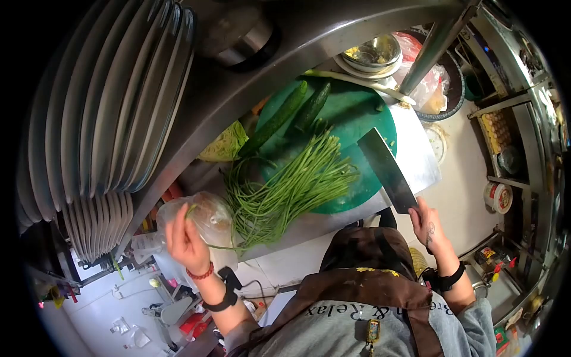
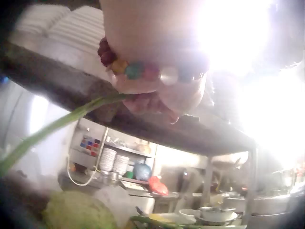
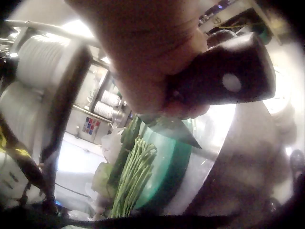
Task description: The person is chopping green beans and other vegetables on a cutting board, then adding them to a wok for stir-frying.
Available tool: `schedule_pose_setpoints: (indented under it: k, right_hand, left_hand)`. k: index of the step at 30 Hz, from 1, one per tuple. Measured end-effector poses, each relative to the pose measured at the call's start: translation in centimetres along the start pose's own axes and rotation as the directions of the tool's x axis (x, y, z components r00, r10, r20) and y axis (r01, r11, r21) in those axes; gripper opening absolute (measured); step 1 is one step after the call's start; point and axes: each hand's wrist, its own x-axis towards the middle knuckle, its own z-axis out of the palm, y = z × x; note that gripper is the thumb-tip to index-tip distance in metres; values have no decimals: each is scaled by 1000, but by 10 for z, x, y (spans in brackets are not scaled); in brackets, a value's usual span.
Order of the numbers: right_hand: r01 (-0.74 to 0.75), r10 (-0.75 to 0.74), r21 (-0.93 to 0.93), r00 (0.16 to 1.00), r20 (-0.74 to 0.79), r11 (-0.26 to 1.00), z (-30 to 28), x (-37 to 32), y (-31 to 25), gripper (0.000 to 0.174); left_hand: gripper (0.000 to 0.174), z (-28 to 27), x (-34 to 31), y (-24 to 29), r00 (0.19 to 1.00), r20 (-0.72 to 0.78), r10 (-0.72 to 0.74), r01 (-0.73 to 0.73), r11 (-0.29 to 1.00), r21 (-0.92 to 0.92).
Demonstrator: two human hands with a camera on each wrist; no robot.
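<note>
My right hand [image 1: 427, 226] grips a cleaver [image 1: 389, 172] by its dark handle [image 3: 228, 71], the wide blade angled over the right edge of the green round cutting board [image 1: 357, 199]. On the board lies a bundle of long beans [image 1: 297, 184], their thin ends trailing off its left side. My left hand [image 1: 189, 245], raised left of the bundle, pinches a single long bean [image 2: 62, 125], which runs out from between the fingers in the left wrist view. Behind the bundle lie two cucumbers [image 1: 276, 119], and a cut cabbage [image 1: 225, 143] sits to their left.
A clear plastic bag [image 1: 205, 214] is beside my left hand. A steel shelf edge [image 1: 238, 89] with stacked plates [image 1: 113, 89] overhangs the back left. A scallion [image 1: 351, 80] lies along the board's far edge, near a metal bowl [image 1: 380, 52] and a steel post [image 1: 437, 47].
</note>
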Motion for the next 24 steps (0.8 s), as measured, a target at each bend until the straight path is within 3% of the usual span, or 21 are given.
schedule_pose_setpoints:
  k: [3, 4, 5, 8, 9, 10, 13, 14, 17, 21, 24]
  right_hand:
    - [-61, 60, 15, 998, 34, 998, -2, 1, -4, 22]
    - [-49, 48, 9, 998, 27, 999, -1, 1, -4, 21]
    - [-38, 38, 4, 999, 18, 999, -1, 0, -4, 21]
    - [-12, 12, -11, 1000, 5, 1000, 3, -1, -2, 20]
    - [-4, 4, -19, 1000, 4, 1000, 4, -1, -1, 20]
    - [6, -6, -22, 1000, 0, 1000, 3, -3, -3, 20]
    - [27, -28, -18, 999, -33, 999, 2, -2, -10, 16]
    - [23, -24, -9, 999, -39, 1000, 3, -2, -12, 15]
    - [25, -23, 31, 998, -52, 999, 5, -4, -5, 15]
    - [14, -14, 11, 999, -53, 1000, 5, -2, -4, 15]
    - [-105, 106, -30, 993, 45, 994, -1, 1, -11, 25]
  left_hand:
    - [25, 53, 16, 15, 993, 86, 82, -80, 996, -32]
    - [26, 84, 17, 14, 978, 101, 181, -175, 982, -66]
    - [26, 115, 11, 8, 973, 177, 149, -116, 976, -184]
    - [32, 202, -8, -19, 943, 278, 183, -138, 975, -176]
    - [34, 214, -5, -16, 924, 316, 215, -173, 972, -158]
    - [33, 222, -4, -10, 924, 221, 312, -317, 948, -16]
    - [23, 219, -15, -6, 905, 332, 265, -170, 942, -289]
    - [18, 213, -20, -3, 851, 439, 290, -160, 938, -309]
    - [13, 214, -44, -5, 780, 603, 168, -116, 985, -125]
    - [9, 235, -26, 22, 906, 373, 201, -62, 934, -352]
    - [8, 273, -17, 55, 918, 328, 222, -89, 922, -377]
